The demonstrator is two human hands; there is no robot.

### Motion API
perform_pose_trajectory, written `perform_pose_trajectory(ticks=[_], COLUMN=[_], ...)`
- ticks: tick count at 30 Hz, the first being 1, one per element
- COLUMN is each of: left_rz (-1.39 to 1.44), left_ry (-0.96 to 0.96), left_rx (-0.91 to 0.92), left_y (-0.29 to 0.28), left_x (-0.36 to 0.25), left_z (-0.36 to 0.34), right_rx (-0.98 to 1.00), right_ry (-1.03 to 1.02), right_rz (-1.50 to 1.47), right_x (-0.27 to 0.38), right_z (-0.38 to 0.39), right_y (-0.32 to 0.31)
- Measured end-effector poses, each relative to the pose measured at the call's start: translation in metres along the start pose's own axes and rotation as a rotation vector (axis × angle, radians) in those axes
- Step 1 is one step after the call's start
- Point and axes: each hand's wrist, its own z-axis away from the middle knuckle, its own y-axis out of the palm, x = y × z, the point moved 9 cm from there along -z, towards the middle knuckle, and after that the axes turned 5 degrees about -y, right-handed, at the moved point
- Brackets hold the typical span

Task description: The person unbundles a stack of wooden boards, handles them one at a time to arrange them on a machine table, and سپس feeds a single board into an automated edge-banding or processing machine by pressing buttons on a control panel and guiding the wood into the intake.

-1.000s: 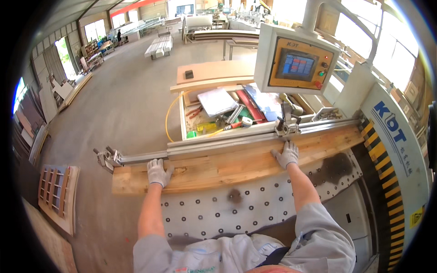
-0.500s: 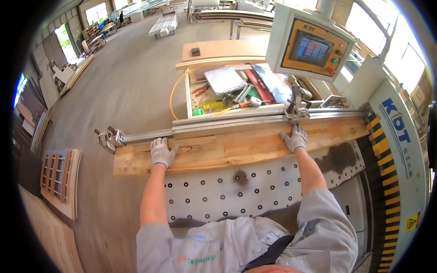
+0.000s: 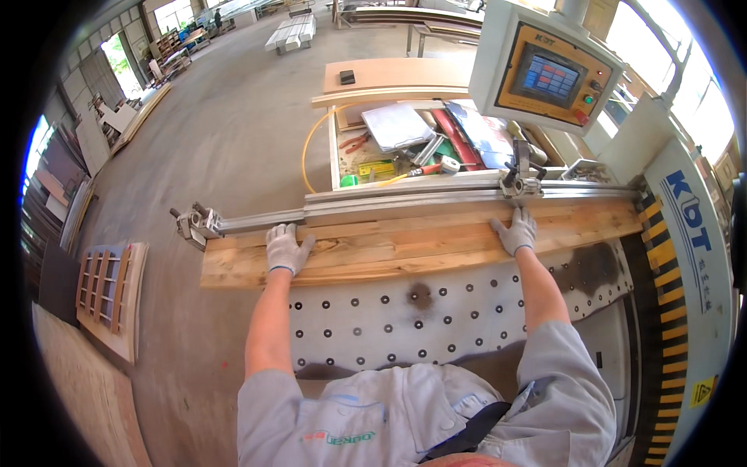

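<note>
A long pale wooden plank [image 3: 412,251] lies along a metal fence [image 3: 389,201], over a machine bed [image 3: 381,327] dotted with round studs. My left hand [image 3: 288,247], in a white knitted glove, rests open on the plank's left part, fingertips close to the fence. My right hand [image 3: 515,232], gloved alike, is open on the plank's right part, thumb spread, just below a clamp-like stop [image 3: 521,177]. A second stop [image 3: 201,222] sits at the fence's left end.
An open tray [image 3: 334,159] of tools, folders and a tape measure lies behind the fence. A control panel [image 3: 548,74] hangs at upper right, above a striped machine housing [image 3: 685,233]. Stacked boards [image 3: 109,303] are at left. A distant person [image 3: 217,21] stands in the workshop.
The whole scene has shifted upward and slightly right in the picture as the camera moved. Both hands stay on the plank, which keeps about the same position along the fence.
</note>
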Motion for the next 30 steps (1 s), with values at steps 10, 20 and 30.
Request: perform_pose_trajectory(ticks=[10,20,30], left_rz=[0.002,-0.015,-0.035], left_ry=[0.0,0.006,0.001], left_rx=[-0.007,-0.028,-0.006], left_y=[0.0068,0.0048,0.0089], left_x=[-0.0003,0.0011,0.0035], left_z=[-0.0033,-0.0027,-0.0049], right_rx=[-0.029,-0.011,-0.005], right_ry=[-0.01,0.003,0.011], right_rz=[0.026,0.028,0.022], right_x=[-0.0007,0.0028,0.0019], right_z=[0.0014,0.0012,0.0001], right_y=[-0.0035,-0.0069,-0.0041])
